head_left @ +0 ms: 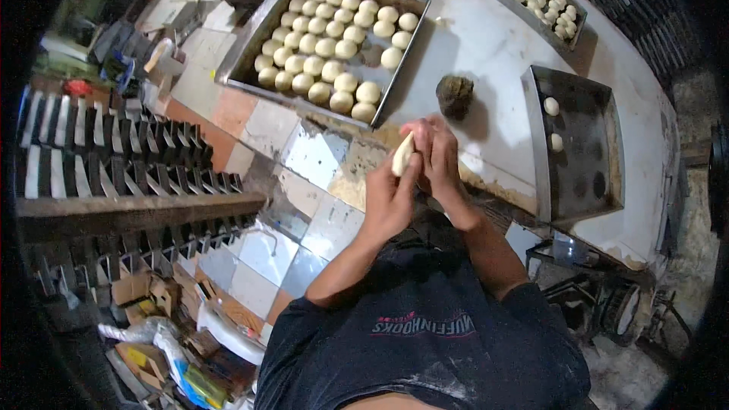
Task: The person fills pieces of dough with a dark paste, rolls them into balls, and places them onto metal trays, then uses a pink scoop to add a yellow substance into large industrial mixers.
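Observation:
A flattened pale piece of dough [402, 156] is held between my two hands, just off the table's near edge. My left hand [392, 193] closes around its lower end, with the thumb along its side. The fingers of my right hand [439, 153] are curled against its upper end and partly hide it. Just beyond my hands, a dark brown lump [455, 96] rests on the table. To the left, a large metal tray [250, 80] holds rows of round dough balls [325, 48]. On the right stands a dark metal tray [581, 175] with two dough pieces [551, 106] along its left side.
The pale worktop [486, 38] carries another tray [577, 34] of dough pieces at the far right. Stacked metal trays [114, 137] fill a rack on the left. Cardboard and plastic bags [175, 357] lie at lower left on the tiled floor [262, 277]. Dark machinery [619, 307] stands at lower right.

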`<action>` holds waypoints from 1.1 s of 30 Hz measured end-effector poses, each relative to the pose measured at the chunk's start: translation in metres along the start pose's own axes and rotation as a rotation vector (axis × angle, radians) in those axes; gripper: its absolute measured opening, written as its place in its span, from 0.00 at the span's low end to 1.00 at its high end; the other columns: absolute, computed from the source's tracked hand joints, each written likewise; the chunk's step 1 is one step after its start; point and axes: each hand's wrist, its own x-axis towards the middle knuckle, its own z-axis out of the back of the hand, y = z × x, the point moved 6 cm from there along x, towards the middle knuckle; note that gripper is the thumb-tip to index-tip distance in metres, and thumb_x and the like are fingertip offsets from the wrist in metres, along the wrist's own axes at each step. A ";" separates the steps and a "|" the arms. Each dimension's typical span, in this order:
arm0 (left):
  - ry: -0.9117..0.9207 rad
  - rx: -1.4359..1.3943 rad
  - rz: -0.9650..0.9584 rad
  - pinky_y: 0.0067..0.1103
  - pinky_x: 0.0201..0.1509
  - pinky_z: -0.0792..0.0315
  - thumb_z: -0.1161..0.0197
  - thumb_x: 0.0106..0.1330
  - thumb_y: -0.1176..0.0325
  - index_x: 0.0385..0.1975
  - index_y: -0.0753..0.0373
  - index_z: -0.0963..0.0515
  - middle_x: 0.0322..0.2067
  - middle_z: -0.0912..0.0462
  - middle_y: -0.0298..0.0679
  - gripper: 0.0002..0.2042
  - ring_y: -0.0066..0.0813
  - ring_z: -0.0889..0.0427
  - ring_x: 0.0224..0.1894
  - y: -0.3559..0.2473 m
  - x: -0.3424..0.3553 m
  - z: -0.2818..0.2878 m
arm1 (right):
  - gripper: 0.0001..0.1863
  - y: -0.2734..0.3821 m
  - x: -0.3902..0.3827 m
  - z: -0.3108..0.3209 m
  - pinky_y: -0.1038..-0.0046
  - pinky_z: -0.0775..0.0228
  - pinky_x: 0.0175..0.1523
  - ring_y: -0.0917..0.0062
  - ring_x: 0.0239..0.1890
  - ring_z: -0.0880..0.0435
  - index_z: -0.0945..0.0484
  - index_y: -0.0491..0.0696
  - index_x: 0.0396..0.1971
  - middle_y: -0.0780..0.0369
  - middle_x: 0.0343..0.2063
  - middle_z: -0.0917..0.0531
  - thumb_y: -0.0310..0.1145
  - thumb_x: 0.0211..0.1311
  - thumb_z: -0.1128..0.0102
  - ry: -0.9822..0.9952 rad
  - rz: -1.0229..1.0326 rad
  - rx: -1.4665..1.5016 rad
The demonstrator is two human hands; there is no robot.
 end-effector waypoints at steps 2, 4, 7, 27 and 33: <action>-0.052 -0.551 0.119 0.20 0.47 0.26 0.49 0.78 0.60 0.51 0.71 0.24 0.42 0.17 0.38 0.18 0.22 0.19 0.43 0.006 0.023 -0.007 | 0.23 -0.011 0.020 0.013 0.61 0.31 0.46 0.59 0.38 0.23 0.20 0.43 0.35 0.51 0.33 0.26 0.45 0.76 0.60 -0.059 0.030 0.043; -0.093 -0.590 0.198 0.22 0.50 0.26 0.48 0.77 0.59 0.52 0.69 0.25 0.45 0.18 0.38 0.18 0.24 0.19 0.46 0.023 0.044 -0.019 | 0.22 -0.033 0.033 0.019 0.63 0.31 0.46 0.61 0.38 0.23 0.20 0.41 0.34 0.52 0.34 0.25 0.44 0.75 0.58 -0.077 0.008 0.132; 0.016 -0.638 0.195 0.25 0.50 0.25 0.46 0.76 0.59 0.54 0.67 0.26 0.46 0.18 0.39 0.18 0.26 0.19 0.44 0.054 0.064 -0.040 | 0.18 -0.053 0.052 0.028 0.63 0.29 0.46 0.62 0.39 0.20 0.20 0.40 0.34 0.54 0.32 0.22 0.39 0.73 0.52 0.033 0.057 0.224; -0.141 -0.480 0.244 0.33 0.65 0.30 0.50 0.77 0.66 0.68 0.63 0.38 0.60 0.26 0.46 0.23 0.34 0.25 0.61 0.059 0.175 -0.064 | 0.16 -0.193 0.077 0.104 0.76 0.20 0.40 0.77 0.33 0.14 0.17 0.39 0.44 0.55 0.34 0.15 0.27 0.55 0.32 0.093 -0.448 0.261; -0.025 -0.729 0.300 0.28 0.63 0.29 0.49 0.75 0.64 0.66 0.65 0.35 0.57 0.23 0.43 0.22 0.32 0.24 0.59 0.041 0.185 -0.085 | 0.13 -0.184 0.078 0.090 0.71 0.22 0.37 0.69 0.32 0.14 0.17 0.41 0.37 0.55 0.31 0.15 0.30 0.51 0.30 0.151 -0.391 0.056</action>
